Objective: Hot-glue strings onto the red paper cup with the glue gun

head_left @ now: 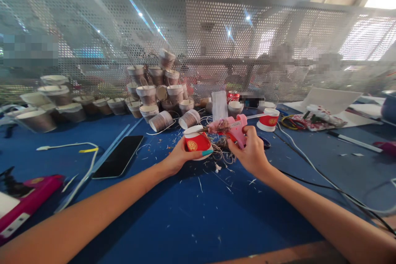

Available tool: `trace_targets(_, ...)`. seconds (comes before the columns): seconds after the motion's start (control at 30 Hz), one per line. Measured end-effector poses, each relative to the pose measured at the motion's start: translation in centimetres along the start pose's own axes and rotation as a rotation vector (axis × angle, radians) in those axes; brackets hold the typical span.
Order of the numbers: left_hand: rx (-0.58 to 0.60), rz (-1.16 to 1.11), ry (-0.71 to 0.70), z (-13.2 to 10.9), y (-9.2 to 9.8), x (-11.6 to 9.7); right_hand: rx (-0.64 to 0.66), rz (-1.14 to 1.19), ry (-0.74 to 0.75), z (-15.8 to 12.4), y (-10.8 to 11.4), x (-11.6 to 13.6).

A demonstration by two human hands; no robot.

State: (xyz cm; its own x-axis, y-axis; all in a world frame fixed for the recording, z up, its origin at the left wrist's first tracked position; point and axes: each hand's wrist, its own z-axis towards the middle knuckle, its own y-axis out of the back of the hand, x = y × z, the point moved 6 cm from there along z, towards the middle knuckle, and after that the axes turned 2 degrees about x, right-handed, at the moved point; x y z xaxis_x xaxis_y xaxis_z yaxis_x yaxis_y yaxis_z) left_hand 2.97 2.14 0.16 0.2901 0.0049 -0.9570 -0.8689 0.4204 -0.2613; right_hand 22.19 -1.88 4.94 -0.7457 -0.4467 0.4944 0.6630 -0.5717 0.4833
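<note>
My left hand (pixel 175 157) is closed around a red paper cup (pixel 198 143) with a gold emblem and a white rim, tilted a little above the blue table. My right hand (pixel 252 152) grips a pink glue gun (pixel 237 130) with a clear glue stick (pixel 258 116) poking out of its back. The gun's nozzle points left and meets the cup's rim; whether glue is coming out is too small to tell. Behind the gun stands a second red cup (pixel 268 120). Below and between the hands lies a tangle of string (pixel 223 152).
Bark-covered cups (pixel 147 95) are stacked at the back, several more to the left. A black phone (pixel 119 156) lies left of my hand, near a white cable (pixel 93 161). Glue sticks (pixel 219 106) stand behind the gun. Cords (pixel 312 163) cross the right side.
</note>
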Motion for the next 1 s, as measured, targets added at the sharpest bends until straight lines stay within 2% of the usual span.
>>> trace_targets(0.6,0.002,0.015,0.001,0.15,0.09,0.03,0.038,-0.004,-0.034,-0.09,-0.51,-0.29)
trace_targets(1.0,0.000,0.004,0.004,0.24,0.19,0.15,-0.004,-0.010,-0.006,0.04,-0.39,-0.28)
